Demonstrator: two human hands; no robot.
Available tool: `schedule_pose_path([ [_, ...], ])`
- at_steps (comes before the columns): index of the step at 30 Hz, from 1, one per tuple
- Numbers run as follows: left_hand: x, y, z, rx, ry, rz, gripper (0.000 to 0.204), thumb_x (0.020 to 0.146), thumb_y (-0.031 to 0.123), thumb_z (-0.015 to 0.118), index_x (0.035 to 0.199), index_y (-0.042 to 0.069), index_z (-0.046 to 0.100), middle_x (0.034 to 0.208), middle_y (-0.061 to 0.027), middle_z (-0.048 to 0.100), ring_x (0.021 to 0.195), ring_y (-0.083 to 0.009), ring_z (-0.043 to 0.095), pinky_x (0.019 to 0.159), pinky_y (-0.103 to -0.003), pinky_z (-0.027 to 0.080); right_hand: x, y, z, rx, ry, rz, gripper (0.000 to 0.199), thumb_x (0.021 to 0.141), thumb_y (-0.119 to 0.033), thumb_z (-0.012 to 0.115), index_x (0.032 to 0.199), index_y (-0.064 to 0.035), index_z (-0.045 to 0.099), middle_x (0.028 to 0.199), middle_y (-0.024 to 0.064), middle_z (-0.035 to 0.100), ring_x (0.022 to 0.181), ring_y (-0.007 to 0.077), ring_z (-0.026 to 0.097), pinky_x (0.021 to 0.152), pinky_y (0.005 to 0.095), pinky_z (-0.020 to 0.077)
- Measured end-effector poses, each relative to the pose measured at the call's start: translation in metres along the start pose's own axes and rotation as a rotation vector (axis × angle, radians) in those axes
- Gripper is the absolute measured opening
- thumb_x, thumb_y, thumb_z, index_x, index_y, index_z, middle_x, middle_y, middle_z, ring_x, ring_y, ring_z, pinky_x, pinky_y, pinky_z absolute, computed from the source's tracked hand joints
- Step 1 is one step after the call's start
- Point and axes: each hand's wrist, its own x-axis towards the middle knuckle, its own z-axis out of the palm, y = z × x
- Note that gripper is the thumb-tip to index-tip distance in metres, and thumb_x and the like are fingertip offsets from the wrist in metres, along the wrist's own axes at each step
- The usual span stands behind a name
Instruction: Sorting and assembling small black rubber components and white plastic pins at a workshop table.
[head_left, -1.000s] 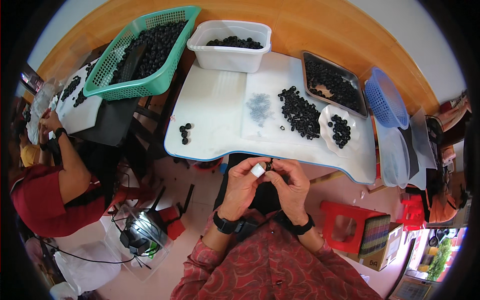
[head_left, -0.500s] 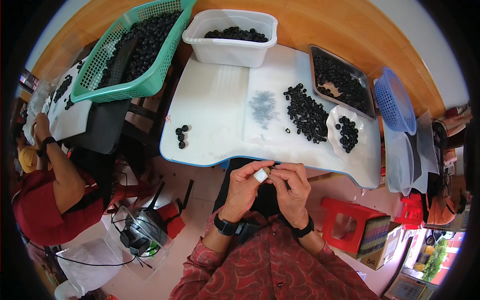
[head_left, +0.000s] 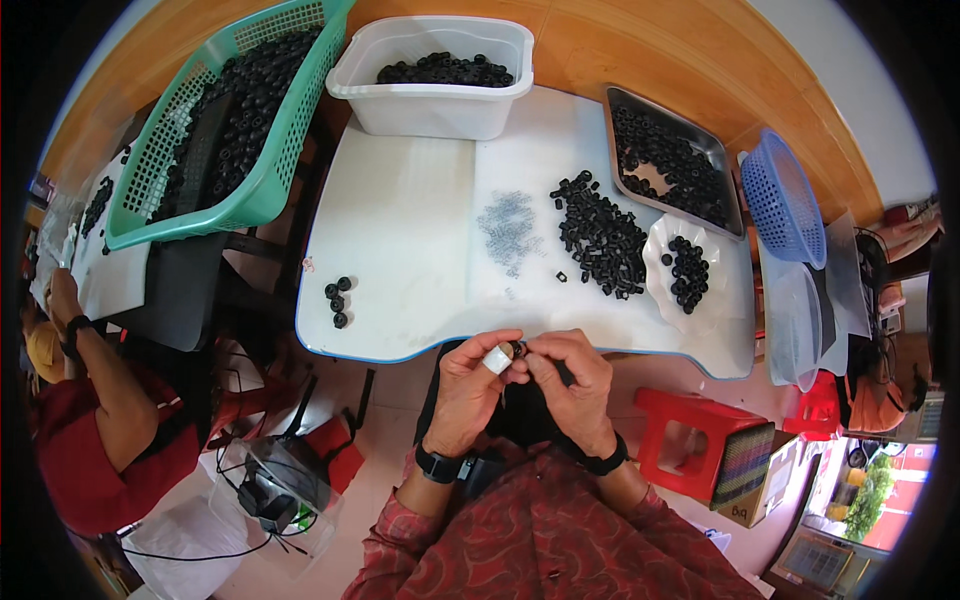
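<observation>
Just off the table's front edge, my left hand (head_left: 466, 398) is closed on a small black round part (head_left: 517, 349). A white wrap (head_left: 497, 360) covers one of its fingers. My right hand (head_left: 574, 388) pinches at the side of that part; what its fingertips hold, if anything, is too small to name. Beyond my hands on the white table (head_left: 390, 250) lie a heap of short black cylindrical pieces (head_left: 600, 235) and a scatter of tiny clear or silvery bits (head_left: 510, 228). Several black round parts (head_left: 340, 302) sit by the left edge.
A white scalloped plate (head_left: 660, 290), a metal tray (head_left: 735, 205) and a white tub (head_left: 430, 112) hold black parts. So does a green basket (head_left: 260, 205) at left. A blue basket (head_left: 785, 200) stands at right, above a red stool (head_left: 690, 440). Another person's arm (head_left: 120, 410) works at far left.
My hands have shifted slightly, and the black part between them shows more plainly now. The table and its contents have moved a little left in view. The other person's hand has moved lower.
</observation>
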Motion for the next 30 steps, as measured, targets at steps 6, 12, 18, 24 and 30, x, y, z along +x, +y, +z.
schedule_pose_path([
  [6, 0.004, 0.003, 0.001, -0.104, -0.021, -0.03, 0.028, 0.097, 0.006, 0.063, 0.123, -0.006, 0.063, 0.104, -0.0136, 0.066, 0.091, -0.0192, 0.064, 0.076, -0.032, 0.057, 0.036, 0.03, -0.008, -0.304, 0.141, 0.001, 0.018, 0.086, 0.008, 0.066, 0.103, 0.0, 0.069, 0.095, 0.0139, 0.065, 0.078, 0.0282, 0.064, 0.067, 0.0339, 0.0524],
  [12, 0.007, 0.003, 0.001, -0.207, -0.082, -0.054, 0.029, 0.098, 0.005, 0.061, 0.125, -0.006, 0.062, 0.106, -0.014, 0.066, 0.089, -0.0188, 0.063, 0.076, -0.031, 0.055, 0.06, 0.046, -0.008, -0.66, 0.079, -0.1, 0.024, 0.085, 0.001, 0.065, 0.109, 0.0009, 0.069, 0.093, 0.0121, 0.058, 0.089, 0.0309, 0.06, 0.073, 0.0413, 0.0512],
  [18, 0.009, 0.005, 0.001, -0.226, -0.096, -0.052, 0.029, 0.099, 0.006, 0.061, 0.126, -0.006, 0.062, 0.105, -0.0131, 0.066, 0.086, -0.0165, 0.064, 0.076, -0.03, 0.057, 0.058, 0.062, -0.01, -0.703, -0.009, -0.149, 0.03, 0.079, 0.005, 0.063, 0.108, 0.0004, 0.069, 0.093, 0.0119, 0.056, 0.087, 0.0318, 0.059, 0.073, 0.0408, 0.0514],
  [24, 0.006, 0.002, -0.003, -0.184, -0.075, -0.038, 0.031, 0.099, 0.006, 0.061, 0.128, -0.005, 0.062, 0.106, -0.0123, 0.066, 0.087, -0.0168, 0.062, 0.076, -0.03, 0.053, 0.058, 0.057, -0.013, -0.761, -0.065, -0.166, 0.035, 0.075, 0.007, 0.062, 0.109, 0.0008, 0.068, 0.094, 0.0125, 0.055, 0.089, 0.0324, 0.059, 0.076, 0.0416, 0.0514],
  [30, 0.004, 0.001, 0.0, -0.173, -0.065, -0.03, 0.028, 0.099, 0.006, 0.061, 0.125, -0.004, 0.063, 0.105, -0.012, 0.066, 0.088, -0.0169, 0.062, 0.076, -0.029, 0.053, 0.044, 0.034, -0.018, -0.283, -0.066, 0.068, 0.02, 0.092, 0.002, 0.062, 0.111, 0.0004, 0.069, 0.093, 0.0095, 0.065, 0.079, 0.0209, 0.063, 0.07, 0.0306, 0.0517],
])
